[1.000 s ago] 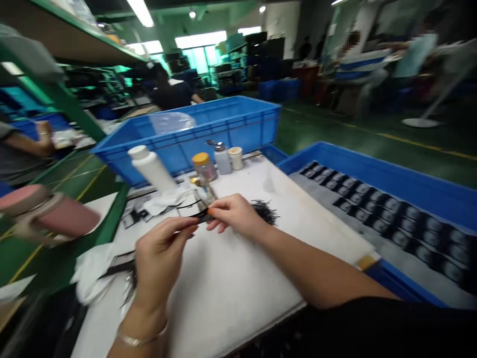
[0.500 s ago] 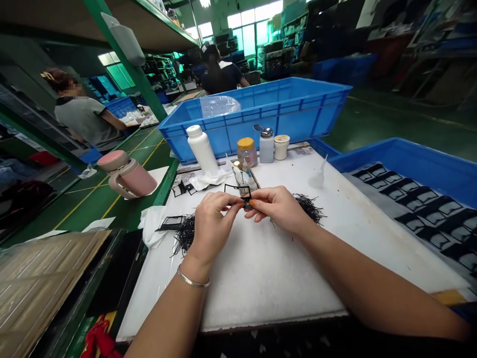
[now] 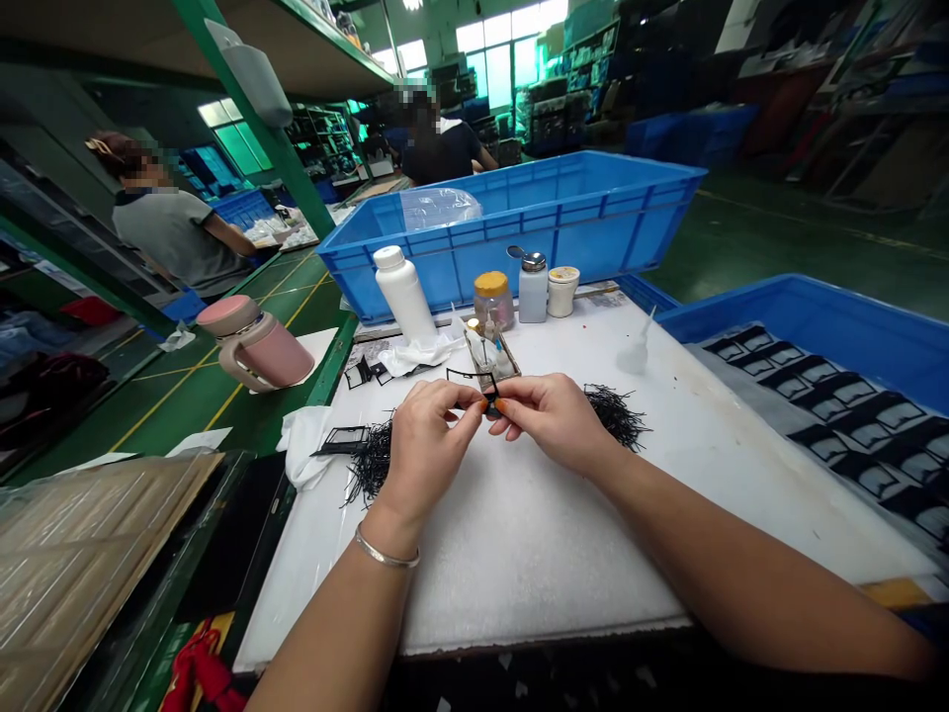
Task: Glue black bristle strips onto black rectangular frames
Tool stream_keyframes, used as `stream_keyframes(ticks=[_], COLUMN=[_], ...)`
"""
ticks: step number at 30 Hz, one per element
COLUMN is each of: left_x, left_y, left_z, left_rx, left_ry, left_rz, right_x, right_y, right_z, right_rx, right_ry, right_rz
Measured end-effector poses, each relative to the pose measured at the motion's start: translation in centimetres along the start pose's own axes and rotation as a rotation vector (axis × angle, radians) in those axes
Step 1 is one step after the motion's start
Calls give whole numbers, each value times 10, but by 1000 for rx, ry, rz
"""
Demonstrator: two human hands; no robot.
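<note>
Near the frame's centre, the left hand (image 3: 422, 440) and right hand (image 3: 550, 413) meet above the white table (image 3: 519, 554), fingertips of both pinched on a small black frame piece (image 3: 485, 394). Black scrap piles (image 3: 619, 413) lie just beside them.

Two blue crates (image 3: 519, 225), one white bottle (image 3: 406, 302), one pink mug (image 3: 259, 348).

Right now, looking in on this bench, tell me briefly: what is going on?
A person pinches a small black part between the fingertips of the left hand and right hand, just above a white mat. Heaps of thin black strips lie to either side. A white bottle and jars stand behind, before a blue crate.
</note>
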State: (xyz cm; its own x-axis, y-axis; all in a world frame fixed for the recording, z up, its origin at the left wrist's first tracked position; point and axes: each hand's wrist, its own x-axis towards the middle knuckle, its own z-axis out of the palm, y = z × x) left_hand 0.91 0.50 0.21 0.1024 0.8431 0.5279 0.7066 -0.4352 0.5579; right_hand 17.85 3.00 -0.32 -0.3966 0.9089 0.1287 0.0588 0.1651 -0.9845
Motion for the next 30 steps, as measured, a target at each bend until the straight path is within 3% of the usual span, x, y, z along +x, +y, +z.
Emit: stream_keyframes(ticks=[16,23,27,30], left_x=[-2,0,2,4], left_y=[4,6,3,-2], left_z=[1,-1,-3,-3], left_rx=[-58,-61,-103,-316], left_ry=[23,138,213,103], left_rz=[-4,-16,-105,-228], right_x=[-2,-1,1,2], right_y=[-2,-2,-2,-1], right_z=[1,-2,-4,-5], right_rx=[17,164,243,277], right_ry=[41,11,-2,-4], right_rz=[-10,37,75,96])
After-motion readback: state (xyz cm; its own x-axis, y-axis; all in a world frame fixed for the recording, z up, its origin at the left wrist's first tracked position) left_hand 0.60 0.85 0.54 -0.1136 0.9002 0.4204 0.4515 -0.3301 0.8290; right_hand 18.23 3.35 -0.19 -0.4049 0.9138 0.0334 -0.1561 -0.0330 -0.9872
